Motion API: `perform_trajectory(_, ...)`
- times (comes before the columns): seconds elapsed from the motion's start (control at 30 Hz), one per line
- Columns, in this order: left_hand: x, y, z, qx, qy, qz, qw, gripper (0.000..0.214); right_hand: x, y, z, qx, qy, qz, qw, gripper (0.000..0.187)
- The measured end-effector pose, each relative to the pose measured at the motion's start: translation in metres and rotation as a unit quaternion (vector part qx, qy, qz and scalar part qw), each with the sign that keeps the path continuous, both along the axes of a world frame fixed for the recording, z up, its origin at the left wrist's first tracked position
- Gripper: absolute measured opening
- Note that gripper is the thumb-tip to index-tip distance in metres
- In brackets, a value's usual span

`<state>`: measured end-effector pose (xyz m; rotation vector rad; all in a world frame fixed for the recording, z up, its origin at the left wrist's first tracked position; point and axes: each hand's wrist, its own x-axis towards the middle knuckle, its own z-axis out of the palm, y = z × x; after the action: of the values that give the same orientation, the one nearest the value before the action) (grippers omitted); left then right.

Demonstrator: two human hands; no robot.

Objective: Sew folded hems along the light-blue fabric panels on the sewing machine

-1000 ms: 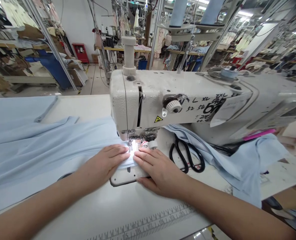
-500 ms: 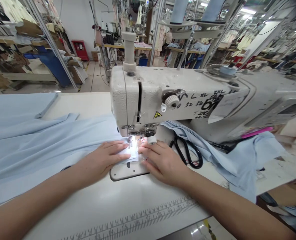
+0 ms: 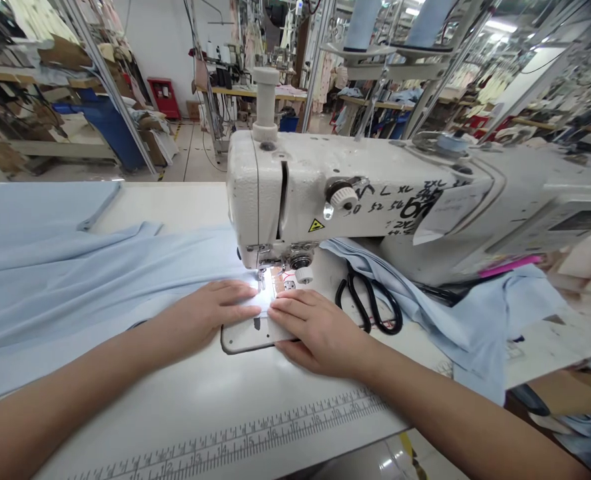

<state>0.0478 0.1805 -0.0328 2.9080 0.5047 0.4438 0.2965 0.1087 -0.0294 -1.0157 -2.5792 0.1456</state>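
Note:
My left hand (image 3: 210, 312) lies flat, fingers stretched out, pressing pale blue fabric (image 3: 75, 280) down just left of the needle. My right hand (image 3: 311, 327) lies flat beside it, fingertips on the small lit piece of fabric at the presser foot (image 3: 262, 283). Both hands rest in front of the white sewing machine (image 3: 355, 200), over its metal needle plate (image 3: 240, 339). The fabric runs off to the left across the white table (image 3: 215, 407).
Black scissors (image 3: 370, 303) lie right of the needle, next to more pale blue fabric (image 3: 475, 320) bunched under the machine arm. A printed ruler (image 3: 255, 440) runs along the table's front. Workshop racks and tables stand behind.
Both hands have stayed flat at the presser foot with only slight shifts of the fingers; the view has moved a little.

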Motion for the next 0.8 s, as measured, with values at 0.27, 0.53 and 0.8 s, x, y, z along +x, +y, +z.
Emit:
perform_trajectory(0.27, 0.002, 0.022, -0.002, -0.036, 0.001, 0.035, 0.999, 0.048, -0.005, 0.008, -0.002, -0.010, -0.041, -0.055, 0.998, 0.047)
perform_trajectory(0.53, -0.005, 0.031, -0.005, -0.053, 0.004, 0.067, 0.996, 0.049, 0.007, 0.009, 0.010, 0.011, -0.016, -0.119, 0.993, 0.032)
perform_trajectory(0.8, -0.003, 0.022, 0.001, -0.098, 0.011, 0.097, 0.990, 0.039, 0.039, -0.042, -0.021, 0.120, -0.055, -0.331, 0.934, 0.047)
